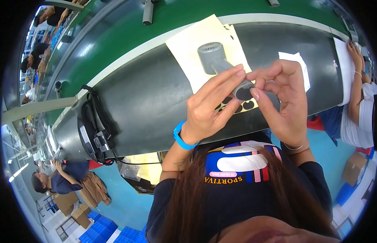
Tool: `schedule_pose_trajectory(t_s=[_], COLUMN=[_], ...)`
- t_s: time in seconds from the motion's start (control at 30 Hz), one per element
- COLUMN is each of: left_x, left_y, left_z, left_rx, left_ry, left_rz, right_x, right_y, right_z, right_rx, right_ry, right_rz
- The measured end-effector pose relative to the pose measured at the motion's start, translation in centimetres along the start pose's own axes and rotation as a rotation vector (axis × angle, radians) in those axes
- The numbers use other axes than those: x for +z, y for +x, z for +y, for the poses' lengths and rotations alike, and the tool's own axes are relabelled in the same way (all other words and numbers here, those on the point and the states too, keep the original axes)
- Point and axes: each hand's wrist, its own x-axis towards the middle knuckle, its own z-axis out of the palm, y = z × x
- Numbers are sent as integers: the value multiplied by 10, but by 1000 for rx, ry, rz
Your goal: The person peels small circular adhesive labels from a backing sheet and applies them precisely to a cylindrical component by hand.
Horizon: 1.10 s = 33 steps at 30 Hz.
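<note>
My left hand [210,103] is closed around the handle of a grey hair dryer [211,56], whose round vented head points away from me. A black oval sticker [244,92] covers the end of the handle. My right hand [283,95] has its thumb and forefinger pinched at the edge of that sticker. Beneath the dryer lie pale yellow sheets [184,44]; black oval stickers [248,105] show on one of them, partly hidden by my hands.
A dark work surface [148,89] runs before me, with a green belt [127,30] beyond. To the left sits a black device with straps and a cable [95,129]. White paper [296,60] lies at right. Co-workers sit on both sides; grey parts [148,12] rest on the belt.
</note>
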Motion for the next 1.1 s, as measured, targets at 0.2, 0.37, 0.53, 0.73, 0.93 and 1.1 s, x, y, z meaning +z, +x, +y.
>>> schedule_pose_trajectory(t_s=[0.2,0.37,0.53,0.73,0.93,1.1], left_x=[1,1,1,3,4,-3], left_y=[0,1,0,0,0,-2], left_z=[0,1,1,1,2,2], left_rx=[3,10,2,12,11,4], left_ry=[-2,-3,7,4,10,38], left_rz=[-4,-6,-3,-6,-17,-3], right_x=[0,-1,-1,-4,-3,-3], right_y=[0,0,-2,-2,-3,3], right_z=[-2,-4,-8,-10,-14,-13], right_rx=[5,2,-37,-194,-164,-201], right_ry=[-38,-82,-243,-477,-602,-787], right_rz=[0,-3,14,43,35,154])
